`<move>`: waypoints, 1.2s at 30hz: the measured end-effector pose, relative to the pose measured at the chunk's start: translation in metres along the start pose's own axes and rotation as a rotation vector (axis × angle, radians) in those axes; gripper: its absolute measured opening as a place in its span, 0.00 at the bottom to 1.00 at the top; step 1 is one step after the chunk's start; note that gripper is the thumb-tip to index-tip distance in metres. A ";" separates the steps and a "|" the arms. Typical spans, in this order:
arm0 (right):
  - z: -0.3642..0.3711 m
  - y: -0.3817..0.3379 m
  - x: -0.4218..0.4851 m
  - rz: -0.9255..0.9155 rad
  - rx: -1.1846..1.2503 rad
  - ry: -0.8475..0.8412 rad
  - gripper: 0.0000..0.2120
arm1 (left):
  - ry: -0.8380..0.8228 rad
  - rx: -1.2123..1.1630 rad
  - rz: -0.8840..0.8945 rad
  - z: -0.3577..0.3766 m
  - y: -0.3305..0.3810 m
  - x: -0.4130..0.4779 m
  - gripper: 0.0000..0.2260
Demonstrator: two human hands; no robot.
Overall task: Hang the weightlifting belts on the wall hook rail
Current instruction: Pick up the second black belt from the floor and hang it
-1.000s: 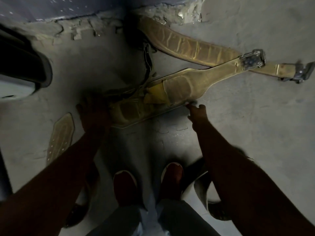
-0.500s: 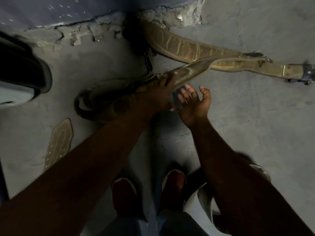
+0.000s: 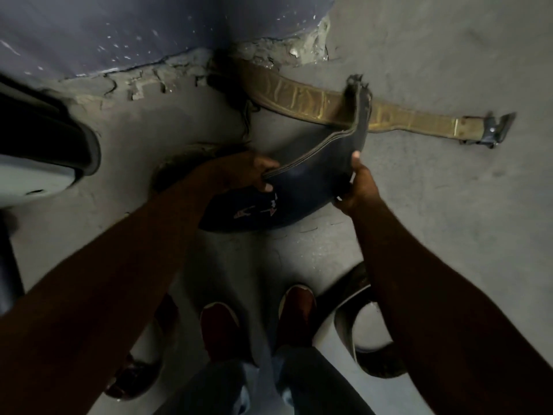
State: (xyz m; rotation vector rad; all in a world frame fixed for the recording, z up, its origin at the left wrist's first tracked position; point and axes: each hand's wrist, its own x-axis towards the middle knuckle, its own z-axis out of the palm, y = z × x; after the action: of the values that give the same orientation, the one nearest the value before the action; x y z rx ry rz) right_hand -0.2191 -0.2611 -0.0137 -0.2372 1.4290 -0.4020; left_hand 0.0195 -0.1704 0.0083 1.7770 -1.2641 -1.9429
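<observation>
Both my hands hold one weightlifting belt above the concrete floor; its dark blue side with a small logo faces me and it curves upward to a thin strap end. My left hand grips its top edge at the left. My right hand holds the belt's right part, thumb on the upper edge. A second, tan belt lies flat on the floor behind, its metal buckle at the far right. No hook rail is in view.
A blue wall with a crumbling base runs across the top. A dark rounded object sits at the left edge. Another curled belt lies by my right shoe, and something brown lies at the lower left.
The belt was lying on the floor a second ago. My left hand lifted it off the ground, my right hand took hold of it, and it turned so its dark side faces me.
</observation>
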 end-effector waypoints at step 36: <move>0.156 -0.241 -0.644 -0.701 -0.967 -0.692 0.16 | 0.649 -0.334 0.471 -0.080 0.508 -0.544 0.14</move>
State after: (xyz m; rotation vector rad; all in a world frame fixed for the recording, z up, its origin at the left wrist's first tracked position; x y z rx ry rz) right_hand -0.1543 -0.2306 0.6878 -1.5299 0.7092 -0.1194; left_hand 0.0339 -0.1503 0.7563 1.5604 -0.9415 -1.1059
